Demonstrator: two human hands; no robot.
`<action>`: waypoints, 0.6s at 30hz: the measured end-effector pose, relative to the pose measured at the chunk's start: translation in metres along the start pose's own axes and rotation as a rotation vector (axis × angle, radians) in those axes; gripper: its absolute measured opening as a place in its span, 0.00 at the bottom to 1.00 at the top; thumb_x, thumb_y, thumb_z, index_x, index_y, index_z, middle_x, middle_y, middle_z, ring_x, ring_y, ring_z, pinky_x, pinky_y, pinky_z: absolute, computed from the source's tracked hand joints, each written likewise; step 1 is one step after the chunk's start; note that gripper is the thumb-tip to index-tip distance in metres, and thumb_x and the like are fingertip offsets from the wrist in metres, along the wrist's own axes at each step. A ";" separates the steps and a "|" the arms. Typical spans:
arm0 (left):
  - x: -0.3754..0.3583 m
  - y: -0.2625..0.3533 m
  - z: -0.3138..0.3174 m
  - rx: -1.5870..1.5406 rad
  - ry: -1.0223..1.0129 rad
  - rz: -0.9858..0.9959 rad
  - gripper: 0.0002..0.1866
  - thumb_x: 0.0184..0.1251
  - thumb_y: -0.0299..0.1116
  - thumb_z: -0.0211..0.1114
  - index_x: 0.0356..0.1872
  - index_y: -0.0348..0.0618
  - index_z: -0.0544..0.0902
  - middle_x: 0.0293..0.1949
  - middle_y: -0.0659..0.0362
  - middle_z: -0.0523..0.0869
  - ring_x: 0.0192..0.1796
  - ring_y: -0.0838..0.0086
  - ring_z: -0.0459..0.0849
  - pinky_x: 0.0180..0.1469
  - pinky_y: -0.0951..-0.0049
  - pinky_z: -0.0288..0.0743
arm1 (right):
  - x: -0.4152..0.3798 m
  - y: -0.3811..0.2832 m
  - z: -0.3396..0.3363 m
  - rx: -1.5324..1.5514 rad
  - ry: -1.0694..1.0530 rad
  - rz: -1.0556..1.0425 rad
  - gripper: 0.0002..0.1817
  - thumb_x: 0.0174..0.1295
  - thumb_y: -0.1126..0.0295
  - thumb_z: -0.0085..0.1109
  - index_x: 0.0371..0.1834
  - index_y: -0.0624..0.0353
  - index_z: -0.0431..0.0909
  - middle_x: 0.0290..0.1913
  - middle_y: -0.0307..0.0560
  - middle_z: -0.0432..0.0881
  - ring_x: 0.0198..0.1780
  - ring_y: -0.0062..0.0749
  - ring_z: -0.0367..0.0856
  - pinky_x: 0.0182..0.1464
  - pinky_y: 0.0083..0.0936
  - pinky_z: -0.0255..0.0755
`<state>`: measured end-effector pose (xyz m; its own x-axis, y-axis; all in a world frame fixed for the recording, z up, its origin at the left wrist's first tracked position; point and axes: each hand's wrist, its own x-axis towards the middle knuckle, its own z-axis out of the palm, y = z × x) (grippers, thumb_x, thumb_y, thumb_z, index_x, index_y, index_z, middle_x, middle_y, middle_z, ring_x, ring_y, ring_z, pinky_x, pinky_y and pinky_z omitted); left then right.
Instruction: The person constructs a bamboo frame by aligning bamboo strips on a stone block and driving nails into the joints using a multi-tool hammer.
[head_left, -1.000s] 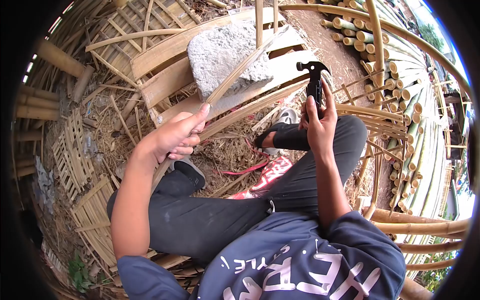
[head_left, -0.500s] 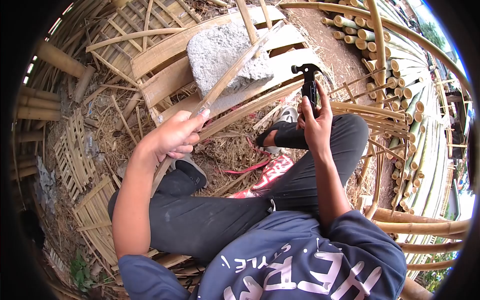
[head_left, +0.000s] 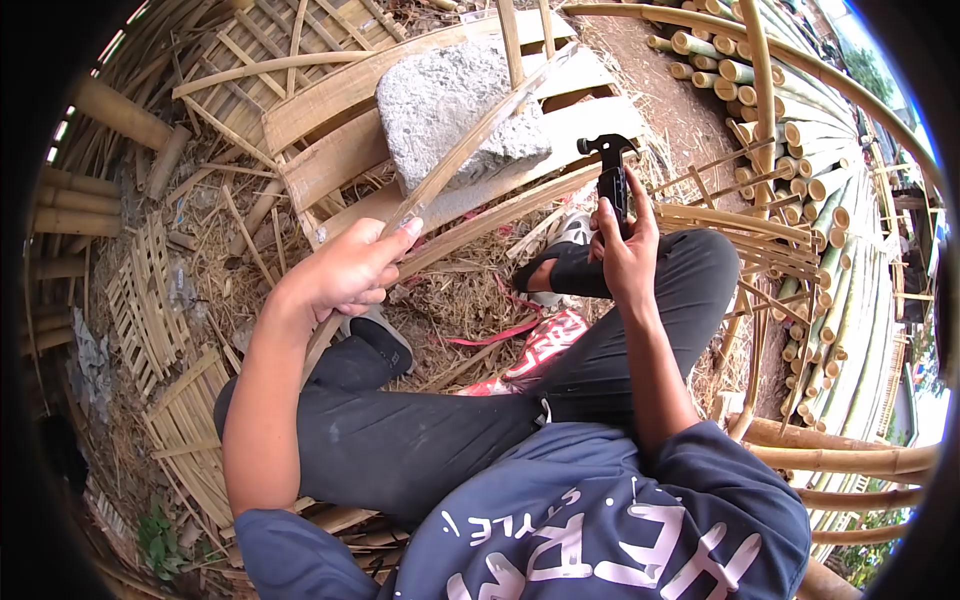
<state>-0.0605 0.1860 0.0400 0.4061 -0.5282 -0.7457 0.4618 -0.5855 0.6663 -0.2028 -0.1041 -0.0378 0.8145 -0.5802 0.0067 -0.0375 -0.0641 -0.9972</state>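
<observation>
My left hand is wrapped round a long wooden strip, which slants up and right across the near face of a rough grey stone block. The block rests on a slatted wooden platform. To the right, my right hand grips the black handle of a claw hammer, its head up and beside the platform's right side. The hammer head touches nothing that I can see. Another upright strip stands behind the slanting one, near the block's right part.
Cut bamboo poles are stacked at the right, with a bamboo frame before them. Woven bamboo panels lie at the left. A red and white bag lies between my legs, on straw-littered ground.
The hammer in my right hand has shifted slightly left, and its head has turned a little. The upright strip behind the block has moved slightly right. My left hand has barely moved.
</observation>
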 end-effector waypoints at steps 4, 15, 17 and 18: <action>0.002 -0.002 -0.002 -0.015 -0.020 0.010 0.20 0.80 0.55 0.54 0.37 0.49 0.68 0.18 0.75 0.59 0.15 0.91 0.53 0.14 0.82 0.47 | -0.001 0.003 -0.001 0.018 0.004 0.007 0.35 0.73 0.70 0.59 0.81 0.53 0.54 0.29 0.36 0.79 0.20 0.11 0.69 0.21 0.13 0.66; 0.004 -0.007 -0.002 -0.073 -0.192 -0.039 0.26 0.76 0.62 0.55 0.27 0.55 0.62 0.17 0.75 0.57 0.15 0.91 0.50 0.13 0.84 0.42 | 0.001 0.008 -0.003 0.053 0.044 0.025 0.32 0.72 0.69 0.61 0.77 0.60 0.60 0.29 0.35 0.79 0.20 0.11 0.70 0.21 0.13 0.65; 0.004 -0.008 0.002 -0.102 -0.253 -0.060 0.27 0.77 0.61 0.53 0.25 0.55 0.62 0.15 0.75 0.56 0.13 0.92 0.50 0.12 0.85 0.42 | 0.003 0.007 -0.006 0.031 0.083 0.021 0.31 0.72 0.69 0.62 0.75 0.62 0.63 0.28 0.35 0.78 0.20 0.11 0.70 0.21 0.14 0.65; 0.004 -0.009 0.004 -0.116 -0.284 -0.071 0.27 0.77 0.61 0.53 0.24 0.55 0.61 0.15 0.75 0.55 0.13 0.92 0.50 0.12 0.85 0.42 | 0.005 0.008 -0.008 0.076 0.117 0.009 0.27 0.72 0.68 0.63 0.70 0.64 0.68 0.27 0.35 0.78 0.19 0.12 0.70 0.20 0.15 0.66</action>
<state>-0.0662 0.1868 0.0315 0.1407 -0.6490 -0.7477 0.5747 -0.5614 0.5954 -0.2040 -0.1137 -0.0452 0.7408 -0.6717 0.0021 0.0032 0.0005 -1.0000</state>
